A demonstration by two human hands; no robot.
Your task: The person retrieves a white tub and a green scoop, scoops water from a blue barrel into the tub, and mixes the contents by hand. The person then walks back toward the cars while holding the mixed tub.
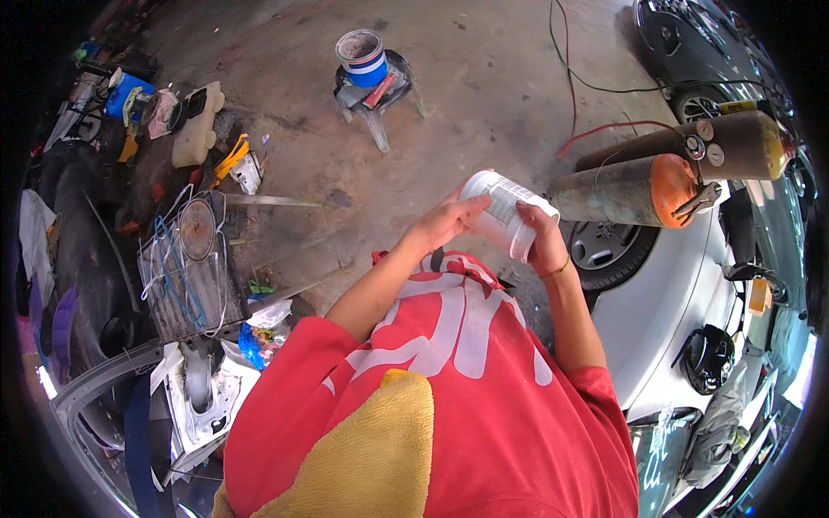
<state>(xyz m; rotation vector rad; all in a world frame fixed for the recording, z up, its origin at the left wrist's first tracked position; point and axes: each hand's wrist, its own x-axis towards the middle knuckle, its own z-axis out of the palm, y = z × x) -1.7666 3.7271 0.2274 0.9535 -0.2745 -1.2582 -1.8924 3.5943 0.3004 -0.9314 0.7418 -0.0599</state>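
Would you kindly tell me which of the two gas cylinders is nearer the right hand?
The orange-topped cylinder is nearer the right hand; the other cylinder, brown with a yellowish top, is farther off.

A stained brownish-grey concrete floor (pixel 484 95) spreads widely, with a small dark stool (pixel 400 69) standing far, left of centre. A white car (pixel 661 319) lines the near right; a dark car (pixel 691 43) stands far right.
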